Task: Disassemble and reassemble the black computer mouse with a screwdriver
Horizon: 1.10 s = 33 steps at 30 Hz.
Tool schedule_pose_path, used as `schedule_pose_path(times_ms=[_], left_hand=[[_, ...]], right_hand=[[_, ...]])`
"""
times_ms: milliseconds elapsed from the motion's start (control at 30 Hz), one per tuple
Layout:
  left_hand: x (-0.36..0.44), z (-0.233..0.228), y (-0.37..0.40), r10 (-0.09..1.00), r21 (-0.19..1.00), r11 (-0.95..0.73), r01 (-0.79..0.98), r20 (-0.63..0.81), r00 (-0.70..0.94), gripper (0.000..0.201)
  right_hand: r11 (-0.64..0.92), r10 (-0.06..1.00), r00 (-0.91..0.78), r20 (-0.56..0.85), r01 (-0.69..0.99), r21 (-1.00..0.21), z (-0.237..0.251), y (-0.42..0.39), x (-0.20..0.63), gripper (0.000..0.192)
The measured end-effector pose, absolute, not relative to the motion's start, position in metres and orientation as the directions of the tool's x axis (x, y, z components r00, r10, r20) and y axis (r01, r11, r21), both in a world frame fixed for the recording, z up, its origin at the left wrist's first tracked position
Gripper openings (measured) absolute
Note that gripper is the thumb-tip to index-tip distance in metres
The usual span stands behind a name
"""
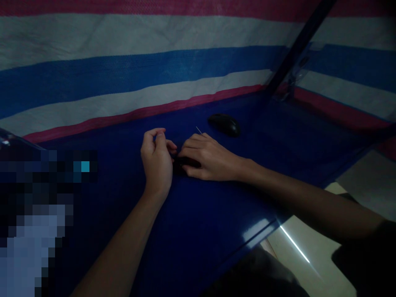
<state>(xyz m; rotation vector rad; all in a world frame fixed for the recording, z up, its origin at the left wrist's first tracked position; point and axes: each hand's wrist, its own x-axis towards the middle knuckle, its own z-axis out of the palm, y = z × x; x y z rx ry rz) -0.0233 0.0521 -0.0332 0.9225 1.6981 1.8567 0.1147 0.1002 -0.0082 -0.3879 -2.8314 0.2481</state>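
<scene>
My left hand (157, 159) is raised a little over the blue tabletop (198, 222), its fingers curled inward toward the other hand. Whatever its fingertips hold, if anything, is hidden. Close beside it, my right hand (210, 159) is closed around a small black object (189, 162), palm down near the table. The object is too dark and covered to name. A thin, light-coloured rod (199, 130) sticks up past the right knuckles; its other end is hidden. Beyond the right hand lies a black computer mouse (224, 124), apart from both hands.
A striped red, white and blue sheet (148, 70) hangs behind the table and along the right. A dark slanted post (298, 47) stands at the back right corner. Blurred-out items cover the left side. Pale floor (305, 251) shows below the table's front edge.
</scene>
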Motion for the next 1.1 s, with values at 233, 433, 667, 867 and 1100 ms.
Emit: schedule_pose_path(times_ms=[233,433,667,867,1100], left_hand=[[-0.024,-0.032,0.052,0.714,0.979,-0.171,0.109,0.199,-0.671,0.013],[-0.026,-0.030,0.051,0.706,0.980,-0.188,0.066,0.182,-0.684,0.010],[-0.028,-0.027,0.051,0.675,0.977,-0.201,0.072,0.191,-0.712,0.011],[-0.030,-0.025,0.051,0.649,0.972,-0.220,0.080,0.207,-0.732,0.011],[-0.033,-0.023,0.051,0.508,0.935,-0.306,0.180,0.320,-0.800,0.011]], right_hand=[[0.922,0.293,-0.939,0.183,0.226,-0.315,-0.005,0.103,0.116,0.024],[0.876,0.453,-0.764,0.459,0.286,-0.388,-0.002,0.142,0.133,0.029],[0.507,0.848,-0.444,0.287,0.838,-0.202,-0.026,0.203,0.165,0.048],[0.563,0.815,-0.472,0.336,0.783,-0.265,-0.019,0.198,0.161,0.047],[0.885,0.402,-0.872,0.281,0.290,-0.365,0.019,0.106,0.135,0.046]])
